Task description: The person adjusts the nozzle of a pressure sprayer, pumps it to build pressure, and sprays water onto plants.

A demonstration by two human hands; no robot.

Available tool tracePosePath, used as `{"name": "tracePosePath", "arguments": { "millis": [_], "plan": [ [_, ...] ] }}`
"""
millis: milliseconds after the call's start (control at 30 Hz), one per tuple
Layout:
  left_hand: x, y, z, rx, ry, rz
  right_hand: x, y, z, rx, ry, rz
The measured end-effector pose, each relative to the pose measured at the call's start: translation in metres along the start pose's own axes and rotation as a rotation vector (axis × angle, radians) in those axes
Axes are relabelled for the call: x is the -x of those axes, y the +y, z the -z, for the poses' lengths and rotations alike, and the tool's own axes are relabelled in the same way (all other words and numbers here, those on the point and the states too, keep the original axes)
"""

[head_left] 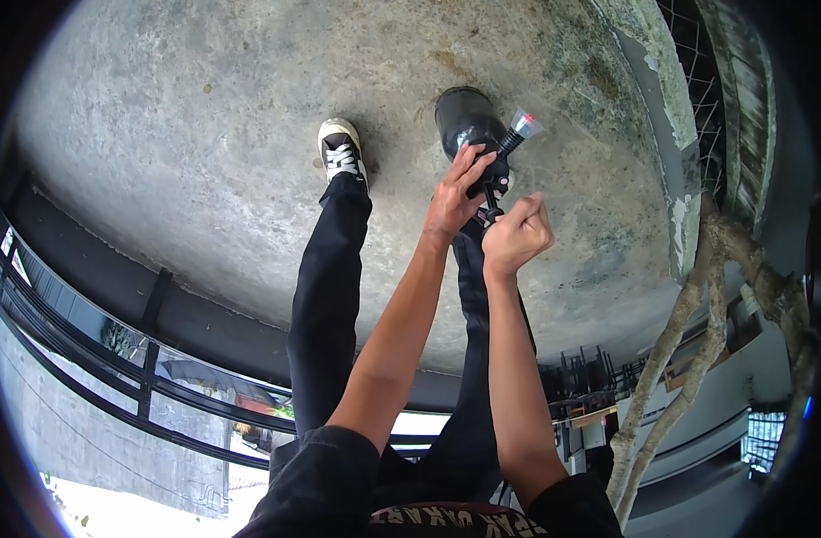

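Observation:
A glossy black pump sprayer bottle (469, 118) is held tilted in front of me, its rounded base pointing away. My left hand (458, 193) is closed around its top end, with fingers lying over the shoulder. From that end a ribbed black nozzle (511, 141) sticks out to the right, ending in a clear flared tip (526, 122) with a red centre. A thin black shaft (491, 195) runs from the bottle toward me. My right hand (519, 235) makes a fist at the shaft's near end, apparently around the pump handle, which the fingers mostly hide.
Stained concrete floor (231, 134) lies underfoot. My left shoe (341, 154) is on it; the right foot is hidden behind the bottle and hands. A black metal railing (151, 381) runs along the left, a low wall (666, 117) and tree branches (688, 314) at right. Stacked dark furniture (581, 377) is behind.

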State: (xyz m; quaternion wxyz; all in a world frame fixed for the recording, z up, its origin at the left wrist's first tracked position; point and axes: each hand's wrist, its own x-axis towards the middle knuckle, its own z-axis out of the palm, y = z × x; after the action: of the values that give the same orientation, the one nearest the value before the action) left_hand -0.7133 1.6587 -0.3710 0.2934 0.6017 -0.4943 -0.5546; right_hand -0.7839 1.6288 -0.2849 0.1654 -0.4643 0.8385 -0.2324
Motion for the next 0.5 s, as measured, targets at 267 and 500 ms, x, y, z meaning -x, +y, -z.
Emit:
{"name": "tracePosePath", "arguments": {
  "millis": [267, 500],
  "plan": [
    [-0.001, 0.004, 0.000, 0.019, -0.005, 0.002, 0.000, 0.022, -0.024, -0.067, -0.005, 0.010],
    [-0.003, 0.000, 0.003, 0.002, -0.025, 0.018, -0.005, 0.035, -0.053, -0.054, 0.070, -0.047]
  ]
}}
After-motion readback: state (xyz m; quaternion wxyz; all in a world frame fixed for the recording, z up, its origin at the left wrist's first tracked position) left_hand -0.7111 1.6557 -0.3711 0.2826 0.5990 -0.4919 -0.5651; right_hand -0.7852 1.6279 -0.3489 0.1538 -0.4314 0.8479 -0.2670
